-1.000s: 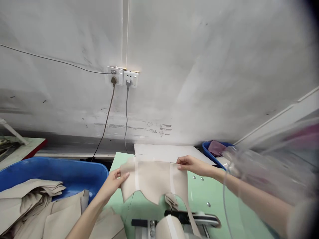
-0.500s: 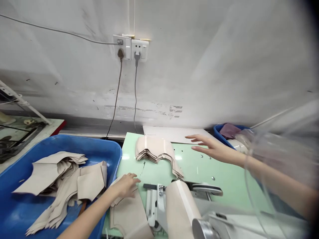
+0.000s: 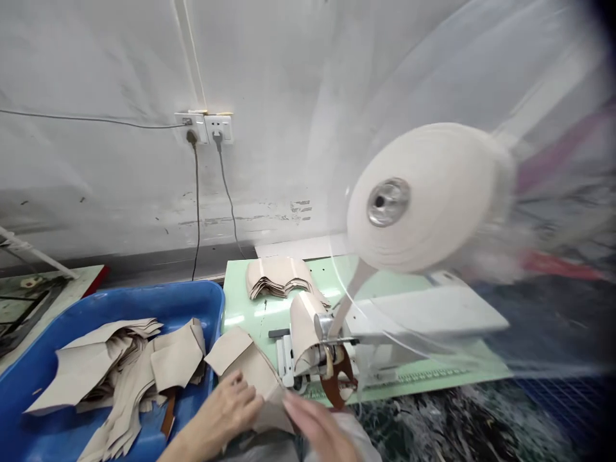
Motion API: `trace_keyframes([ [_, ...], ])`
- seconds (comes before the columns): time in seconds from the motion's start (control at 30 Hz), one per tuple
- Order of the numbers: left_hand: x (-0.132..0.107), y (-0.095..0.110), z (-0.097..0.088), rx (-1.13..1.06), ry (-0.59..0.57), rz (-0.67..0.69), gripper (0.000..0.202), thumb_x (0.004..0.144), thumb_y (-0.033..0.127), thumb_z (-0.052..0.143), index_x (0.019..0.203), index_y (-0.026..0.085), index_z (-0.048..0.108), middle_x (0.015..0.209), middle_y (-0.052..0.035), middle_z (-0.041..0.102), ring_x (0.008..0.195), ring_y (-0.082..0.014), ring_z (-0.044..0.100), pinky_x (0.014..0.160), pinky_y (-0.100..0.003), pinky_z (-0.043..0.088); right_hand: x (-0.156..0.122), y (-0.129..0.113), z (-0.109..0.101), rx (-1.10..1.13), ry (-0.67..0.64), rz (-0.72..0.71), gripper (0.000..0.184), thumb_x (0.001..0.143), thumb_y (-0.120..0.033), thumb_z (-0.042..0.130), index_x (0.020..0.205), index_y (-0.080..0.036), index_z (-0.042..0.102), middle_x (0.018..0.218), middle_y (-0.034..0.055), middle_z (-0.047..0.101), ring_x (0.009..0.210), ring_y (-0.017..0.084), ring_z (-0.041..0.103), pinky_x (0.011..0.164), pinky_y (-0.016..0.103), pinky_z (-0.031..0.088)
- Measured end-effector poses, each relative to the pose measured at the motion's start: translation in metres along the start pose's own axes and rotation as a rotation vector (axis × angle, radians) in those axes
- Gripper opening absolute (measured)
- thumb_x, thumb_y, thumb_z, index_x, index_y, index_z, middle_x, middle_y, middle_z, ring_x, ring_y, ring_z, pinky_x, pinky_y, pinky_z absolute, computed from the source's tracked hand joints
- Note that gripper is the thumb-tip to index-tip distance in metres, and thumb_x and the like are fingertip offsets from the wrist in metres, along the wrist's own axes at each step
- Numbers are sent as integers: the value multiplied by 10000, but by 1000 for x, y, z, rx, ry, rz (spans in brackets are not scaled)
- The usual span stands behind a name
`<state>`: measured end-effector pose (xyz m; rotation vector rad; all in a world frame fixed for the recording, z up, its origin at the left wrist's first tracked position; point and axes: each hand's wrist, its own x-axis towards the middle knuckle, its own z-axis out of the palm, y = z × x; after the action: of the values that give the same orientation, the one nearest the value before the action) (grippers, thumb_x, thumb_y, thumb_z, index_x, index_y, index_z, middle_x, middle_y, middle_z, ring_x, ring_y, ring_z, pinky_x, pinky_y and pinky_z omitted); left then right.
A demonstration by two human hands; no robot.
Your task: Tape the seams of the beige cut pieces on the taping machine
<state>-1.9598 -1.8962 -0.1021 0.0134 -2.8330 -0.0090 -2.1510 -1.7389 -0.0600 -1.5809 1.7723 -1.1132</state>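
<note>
In the head view, my left hand [image 3: 228, 410] has its fingers curled at the left side of a beige cut piece [image 3: 255, 372], gripping it near the table's front edge. My right hand [image 3: 322, 427], smeared by motion, reaches the right edge of that same piece; whether its fingers pinch it cannot be seen. Just right of the piece is a machine head [image 3: 332, 353] with metal parts and a brown plate. Another beige piece with a white strip [image 3: 304, 314] drapes over the machine. Behind it lies a stack of beige pieces with white strips [image 3: 276, 273].
A blue tub [image 3: 192, 298] with several beige pieces [image 3: 115, 353] stands at the left. A large white tape roll [image 3: 428, 199] rises above the machine at the right. The green tabletop [image 3: 235, 308] meets a wall with sockets [image 3: 219, 129] behind.
Both hands have come down toward the front; my right hand has left the far right side of the table. The view has swung right, bringing the tape roll in.
</note>
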Motion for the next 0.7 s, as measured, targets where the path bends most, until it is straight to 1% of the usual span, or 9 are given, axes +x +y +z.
trace_keyframes([
  [0.1, 15, 31, -36, -330, -147, -87, 146, 904, 194, 534, 759, 203, 555, 610, 41, 578, 492, -121, 462, 509, -270, 304, -23, -2, 37, 275, -174, 200, 345, 825, -499, 616, 1063, -273, 720, 1014, 49, 689, 1009, 239, 613, 922, 339, 482],
  [0.13, 21, 35, -48, -462, -224, -184, 156, 888, 286, 599, 758, 206, 564, 603, 48, 571, 496, -116, 464, 484, -259, 277, -28, -1, 38, 371, -186, 298, 318, 806, -493, 628, 1020, -283, 735, 970, 36, 691, 991, 244, 613, 906, 341, 478],
  [0.2, 36, 38, -69, -701, -304, -448, 297, 808, 459, 692, 710, 207, 569, 582, 51, 536, 524, -117, 462, 470, -234, 264, -37, 0, 21, 493, -120, 452, 275, 750, -499, 679, 900, -280, 749, 876, 16, 678, 921, 243, 607, 830, 323, 474],
  [0.3, 68, 39, -87, -949, -136, -789, 413, 804, 582, 629, 653, 206, 551, 609, 24, 512, 588, -142, 462, 512, -217, 332, -36, -9, -31, 546, 19, 457, 276, 741, -495, 708, 780, -222, 714, 750, -1, 613, 764, 186, 551, 673, 255, 417],
  [0.37, 92, 44, -89, -1019, 35, -903, 431, 832, 610, 557, 663, 213, 551, 647, 6, 520, 624, -159, 473, 551, -220, 381, -25, -15, -64, 545, 134, 407, 275, 782, -462, 693, 764, -187, 692, 719, -6, 585, 702, 145, 502, 617, 228, 363],
  [0.43, 114, 51, -87, -1008, 174, -954, 437, 833, 621, 535, 660, 220, 553, 657, -1, 522, 646, -171, 483, 578, -223, 406, -10, -15, -85, 611, 215, 408, 306, 761, -458, 722, 730, -157, 673, 688, -8, 570, 656, 122, 470, 591, 219, 338],
  [0.5, 129, 57, -84, -986, 257, -992, 448, 829, 628, 529, 639, 222, 541, 649, -2, 516, 647, -174, 485, 580, -221, 415, 3, -7, -92, 738, 240, 452, 351, 703, -465, 771, 672, -136, 651, 635, -13, 550, 608, 105, 449, 566, 215, 327],
  [0.6, 139, 61, -80, -986, 286, -1051, 468, 807, 642, 547, 607, 222, 494, 610, 11, 477, 599, -160, 455, 538, -215, 396, 15, 8, -90, 918, 235, 488, 336, 634, -415, 821, 633, -124, 653, 594, -12, 567, 564, 103, 468, 543, 217, 337],
  [0.7, 139, 61, -78, -982, 289, -1083, 461, 801, 631, 562, 608, 221, 477, 586, 23, 455, 568, -144, 426, 514, -208, 378, 20, 17, -87, 1049, 239, 455, 281, 624, -352, 828, 762, -136, 713, 692, 16, 663, 640, 160, 579, 616, 257, 435],
])
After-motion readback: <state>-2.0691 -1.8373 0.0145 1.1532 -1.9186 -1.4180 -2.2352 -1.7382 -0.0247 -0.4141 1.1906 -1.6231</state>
